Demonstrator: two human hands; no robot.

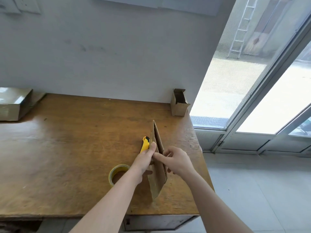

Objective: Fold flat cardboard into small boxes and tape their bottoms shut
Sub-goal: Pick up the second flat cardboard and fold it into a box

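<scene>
Both hands meet over the right part of the table (67,148), holding a flat piece of cardboard (159,180) upright on its long edge between them. The left hand (145,159) grips the cardboard's left face with its thumb up near the top edge. The right hand (177,161) holds the right face, fingers curled and the index finger (159,156) stretched along the sheet. Just beyond the left hand lies a yellow and black knife (145,145), its near end hidden by that hand. Left of the left forearm a roll of tape (111,175) lies flat on the wood. Well beyond the right hand, at the far corner, stands a small open box (178,106). Far off to the left sits a shiny wrapped package (11,106).
</scene>
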